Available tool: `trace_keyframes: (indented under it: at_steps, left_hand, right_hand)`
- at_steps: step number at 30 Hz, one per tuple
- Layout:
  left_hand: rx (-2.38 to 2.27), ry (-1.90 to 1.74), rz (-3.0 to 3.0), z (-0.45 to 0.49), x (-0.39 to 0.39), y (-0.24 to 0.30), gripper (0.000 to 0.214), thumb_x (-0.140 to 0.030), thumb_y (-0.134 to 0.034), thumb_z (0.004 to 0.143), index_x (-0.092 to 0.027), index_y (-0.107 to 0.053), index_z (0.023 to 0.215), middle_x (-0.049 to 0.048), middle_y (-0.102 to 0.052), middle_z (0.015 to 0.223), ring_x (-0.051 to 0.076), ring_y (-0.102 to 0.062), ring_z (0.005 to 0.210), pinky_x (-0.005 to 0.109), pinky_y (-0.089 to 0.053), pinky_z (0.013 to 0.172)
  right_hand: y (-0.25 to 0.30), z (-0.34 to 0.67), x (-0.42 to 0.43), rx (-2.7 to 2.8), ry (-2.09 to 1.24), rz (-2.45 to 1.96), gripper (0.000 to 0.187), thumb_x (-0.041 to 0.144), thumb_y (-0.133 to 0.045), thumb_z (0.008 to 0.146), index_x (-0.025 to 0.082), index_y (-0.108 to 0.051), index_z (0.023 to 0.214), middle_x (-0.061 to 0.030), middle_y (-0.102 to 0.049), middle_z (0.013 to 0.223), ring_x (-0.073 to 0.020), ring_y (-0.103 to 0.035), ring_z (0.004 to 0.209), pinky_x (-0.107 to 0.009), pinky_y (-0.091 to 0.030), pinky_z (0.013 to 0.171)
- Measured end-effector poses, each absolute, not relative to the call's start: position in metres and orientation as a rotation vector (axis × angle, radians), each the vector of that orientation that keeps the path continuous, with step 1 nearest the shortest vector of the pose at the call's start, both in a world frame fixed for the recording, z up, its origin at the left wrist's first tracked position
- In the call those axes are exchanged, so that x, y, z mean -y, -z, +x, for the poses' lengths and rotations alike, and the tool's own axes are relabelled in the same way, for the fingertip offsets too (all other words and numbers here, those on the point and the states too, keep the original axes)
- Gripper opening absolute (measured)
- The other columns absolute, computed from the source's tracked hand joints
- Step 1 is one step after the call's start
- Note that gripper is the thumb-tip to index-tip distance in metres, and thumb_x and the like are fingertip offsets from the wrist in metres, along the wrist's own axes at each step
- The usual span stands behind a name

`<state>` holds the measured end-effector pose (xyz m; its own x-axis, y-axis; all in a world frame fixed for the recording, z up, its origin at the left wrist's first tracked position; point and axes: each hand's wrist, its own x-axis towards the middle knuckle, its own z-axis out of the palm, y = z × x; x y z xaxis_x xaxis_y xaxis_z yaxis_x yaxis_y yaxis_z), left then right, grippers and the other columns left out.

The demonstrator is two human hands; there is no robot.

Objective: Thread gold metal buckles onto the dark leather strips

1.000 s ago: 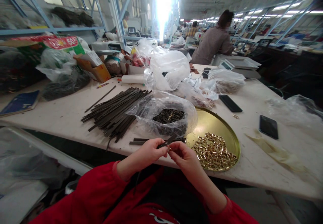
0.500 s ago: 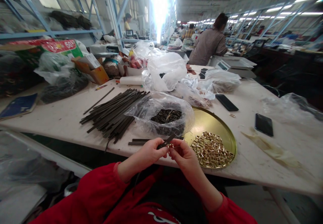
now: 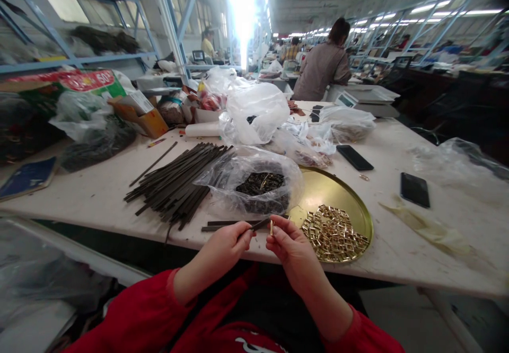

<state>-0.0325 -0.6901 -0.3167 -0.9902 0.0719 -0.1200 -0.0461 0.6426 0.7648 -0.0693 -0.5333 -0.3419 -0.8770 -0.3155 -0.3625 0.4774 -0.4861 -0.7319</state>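
Observation:
Between finger and thumb, my left hand (image 3: 228, 246) pinches a dark brown strap (image 3: 260, 224) whose end points toward the right hand. A small gold buckle (image 3: 272, 228) is gripped in the fingertips of my right hand (image 3: 289, 241), close to the strap's end; whether the two touch I cannot tell. Just beyond my hands, a couple of dark strips (image 3: 222, 226) lie on the table. To the right, a round gold tray (image 3: 318, 188) bears a heap of gold buckles (image 3: 336, 234). An open plastic bag (image 3: 222, 175) of small dark pieces stands behind my hands.
A fanned pile of dark strips (image 3: 178, 181) lies to the left on the table (image 3: 91, 199). Two black phones, one of them a phone (image 3: 414, 189) at the right, rest near plastic bags (image 3: 258, 109). A person (image 3: 324, 64) stands beyond the table, facing away.
My hands have drawn slightly apart. The buckle has turned more upright in my right fingers, and the strap now shows as a narrow line. The view has shifted slightly.

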Motion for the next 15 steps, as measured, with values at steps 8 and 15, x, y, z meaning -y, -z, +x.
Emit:
trace_keyframes:
  at_steps: [8, 15]
  left_hand:
    - [-2.752, -1.231, 0.036, -0.023, 0.683, 0.322, 0.025, -0.028, -0.035, 0.088, -0.016, -0.054, 0.077, 0.0031, -0.059, 0.074, 0.015, -0.051, 0.067, 0.024, -0.033, 0.061]
    - [-2.685, -1.446, -0.009, -0.023, 0.676, 0.332, 0.016, -0.025, -0.041, 0.086, -0.016, -0.053, 0.089, 0.0043, -0.061, 0.085, 0.016, -0.055, 0.077, 0.026, -0.039, 0.069]
  right_hand:
    - [0.341, -0.062, 0.538, -1.083, 2.335, 0.387, 0.037, 0.02, -0.078, 0.056, 0.019, -0.064, 0.09, 0.0026, -0.061, 0.072, -0.0048, -0.058, 0.056, -0.015, -0.052, 0.054]
    - [0.347, -0.052, 0.546, -1.061, 2.309, 0.352, 0.033, 0.02, -0.077, 0.058, 0.017, -0.062, 0.087, 0.0022, -0.062, 0.072, -0.0058, -0.058, 0.058, -0.017, -0.051, 0.057]
